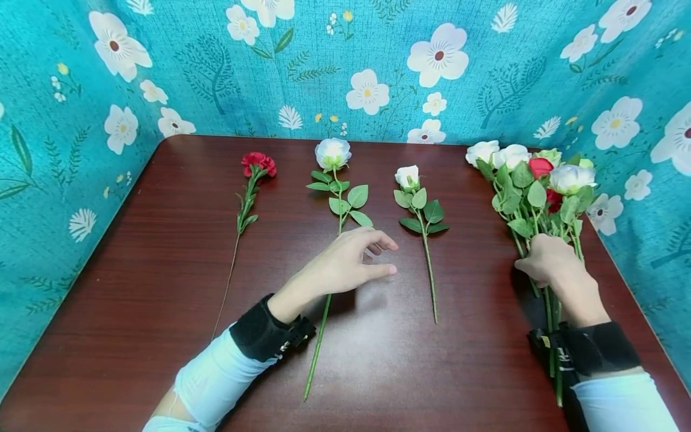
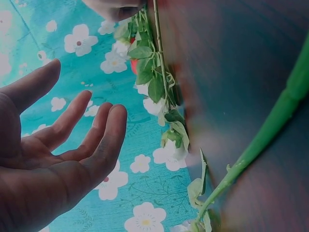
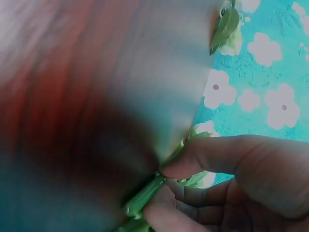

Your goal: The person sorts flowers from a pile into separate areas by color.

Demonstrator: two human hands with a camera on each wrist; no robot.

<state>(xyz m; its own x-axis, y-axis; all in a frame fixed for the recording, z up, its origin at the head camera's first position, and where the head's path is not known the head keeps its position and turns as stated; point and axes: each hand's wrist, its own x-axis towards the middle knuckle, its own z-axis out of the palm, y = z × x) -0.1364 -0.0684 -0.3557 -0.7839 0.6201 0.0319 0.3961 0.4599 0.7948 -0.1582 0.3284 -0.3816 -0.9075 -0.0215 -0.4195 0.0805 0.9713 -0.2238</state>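
So far three stems lie apart on the table (image 1: 162, 252), the left hand (image 1: 345, 264) hovering with fingers relaxed apart, while the right hand (image 1: 545, 259) pinches a stem in the bunch (image 1: 531, 186), most of it seemingly unsorted.

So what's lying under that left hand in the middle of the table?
The left hand hovers open over the green stem of the big white rose, which runs beneath it on the table. The stretch under the palm is covered.

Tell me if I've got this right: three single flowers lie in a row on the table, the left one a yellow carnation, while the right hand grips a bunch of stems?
Not quite. The left flower is a red carnation, not yellow, as the head view shows. Otherwise yes: three single flowers lie on the table, and the right hand grips the bunch by its stems.
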